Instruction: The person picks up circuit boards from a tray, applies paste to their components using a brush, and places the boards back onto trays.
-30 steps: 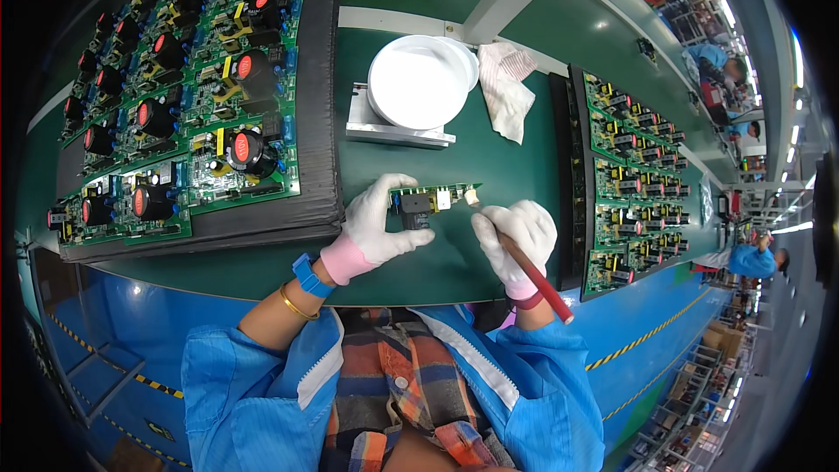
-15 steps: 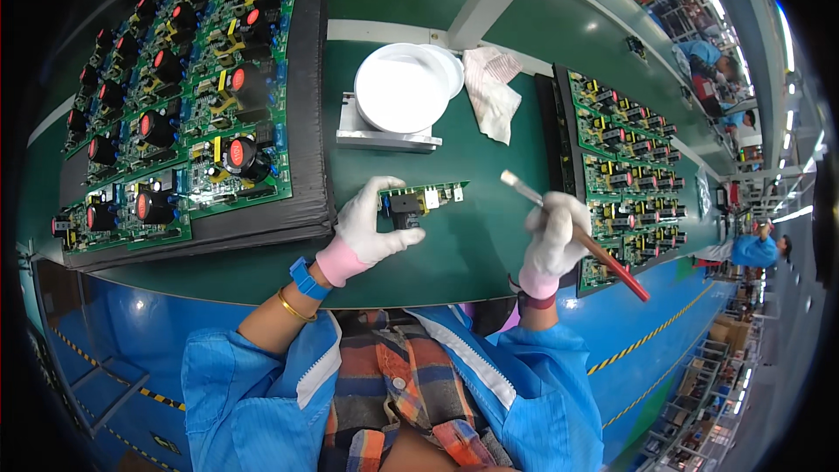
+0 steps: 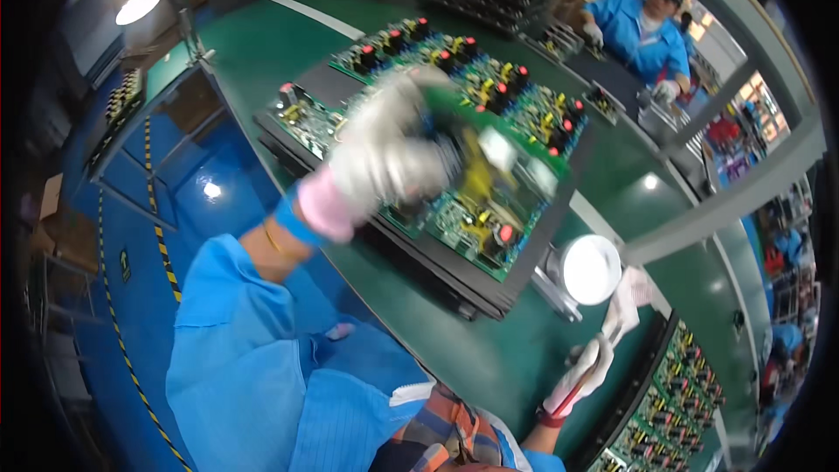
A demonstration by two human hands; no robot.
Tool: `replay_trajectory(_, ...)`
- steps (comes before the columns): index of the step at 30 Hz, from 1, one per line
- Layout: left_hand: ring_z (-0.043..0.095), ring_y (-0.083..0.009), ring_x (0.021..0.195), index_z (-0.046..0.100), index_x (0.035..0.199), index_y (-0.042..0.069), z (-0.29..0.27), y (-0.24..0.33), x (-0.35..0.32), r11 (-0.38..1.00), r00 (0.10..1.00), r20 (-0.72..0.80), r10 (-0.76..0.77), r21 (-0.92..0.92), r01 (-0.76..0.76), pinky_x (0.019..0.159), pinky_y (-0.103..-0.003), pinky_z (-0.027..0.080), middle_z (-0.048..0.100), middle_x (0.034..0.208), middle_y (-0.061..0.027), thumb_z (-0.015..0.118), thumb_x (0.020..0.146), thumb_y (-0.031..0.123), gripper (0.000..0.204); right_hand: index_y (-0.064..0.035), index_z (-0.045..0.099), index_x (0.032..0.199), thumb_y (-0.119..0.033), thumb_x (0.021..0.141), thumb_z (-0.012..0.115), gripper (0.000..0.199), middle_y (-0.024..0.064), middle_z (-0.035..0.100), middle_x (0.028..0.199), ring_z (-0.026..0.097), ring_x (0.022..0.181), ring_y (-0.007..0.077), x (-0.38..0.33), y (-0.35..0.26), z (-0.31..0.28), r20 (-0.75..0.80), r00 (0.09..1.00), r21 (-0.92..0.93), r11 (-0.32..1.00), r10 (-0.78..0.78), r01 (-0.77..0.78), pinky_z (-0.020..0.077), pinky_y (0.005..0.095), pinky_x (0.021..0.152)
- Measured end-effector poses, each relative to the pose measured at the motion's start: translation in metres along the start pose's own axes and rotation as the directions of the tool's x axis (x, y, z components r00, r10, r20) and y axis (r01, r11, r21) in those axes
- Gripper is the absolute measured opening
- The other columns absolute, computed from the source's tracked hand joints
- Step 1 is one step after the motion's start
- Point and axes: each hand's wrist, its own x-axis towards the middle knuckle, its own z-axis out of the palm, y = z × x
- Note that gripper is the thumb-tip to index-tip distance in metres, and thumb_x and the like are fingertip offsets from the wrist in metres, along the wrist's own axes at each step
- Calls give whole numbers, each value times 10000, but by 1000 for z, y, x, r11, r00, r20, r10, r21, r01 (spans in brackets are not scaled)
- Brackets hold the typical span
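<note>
**One Circuit Board (image 3: 496, 153) Held Aloft Over a Crowded Black Tray (image 3: 476, 293)**

Gripped in a worker's gloved left hand (image 3: 384, 144), the green board hung close to the camera, its pale and yellow parts smeared by motion blur. Beneath it, more boards (image 3: 481, 232) with red-topped components lined the tray, and a bare patch showed among the rows toward the far left.

By appearances, the work on this piece stood partway along: the board was up in the hand and not yet set down. Boards filled much of this tray and covered a second set of rows (image 3: 673, 406) at lower right, but nothing visible told which of them were finished and which were left to handle.

The gloved right hand (image 3: 584, 371) rested low over the green bench (image 3: 489, 376), fingers partly curled, near a pale cloth (image 3: 625, 301); whether it held anything could not be told. Just beyond stood a round white dish (image 3: 590, 269) beside a metal block (image 3: 555, 284).

Farther out, a co-worker in blue (image 3: 642, 39) sat across the bench, and a lit lamp (image 3: 140, 7) glowed at upper left.
</note>
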Motion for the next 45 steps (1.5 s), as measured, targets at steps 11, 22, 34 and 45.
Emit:
replay_trajectory(11, 551, -167, 933, 587, 1061, -31, -207, -98, 69, 802, 936, -225, -272, 484, 350, 851, -291, 413, 621, 991, -100, 570, 821, 451, 539, -3, 546, 1034, -144, 914, 483, 196, 0, 464, 620, 414, 508, 52, 1, 18, 7, 30, 996, -59, 995, -81, 82, 323, 184, 447)
replay_trajectory(22, 570, -314, 980, 584, 1084, 40, -203, -103, 103, 170, 906, -118, -406, 965, 202, 832, -369, 442, 605, 1041, -183, 519, 772, 555, 606, -4, 546, 1031, -144, 915, 483, 193, -4, 463, 593, 412, 495, 50, -4, 16, 15, 17, 1000, -83, 996, -20, 21, 324, 185, 446)
replay_trajectory(34, 593, -205, 834, 610, 948, 18, -179, -99, 149, 647, 920, 368, -133, 736, -201, 743, -324, 471, 626, 908, -97, 597, 740, 145, 245, -14, 551, 1011, -142, 901, 504, 175, 8, 489, 591, 445, 494, 59, -7, 17, 10, 38, 999, -52, 998, 32, -30, 353, 186, 442)
replay_trajectory(45, 444, -118, 632, 458, 705, 69, 18, 9, 11, 960, 933, 270, 239, -210, -185, 578, -246, 360, 473, 711, -8, 653, 746, 58, 199, -15, 563, 1003, -103, 884, 526, 153, 24, 500, 586, 462, 494, 84, -8, 21, -1, 113, 992, 11, 999, -51, 50, 368, 207, 464)
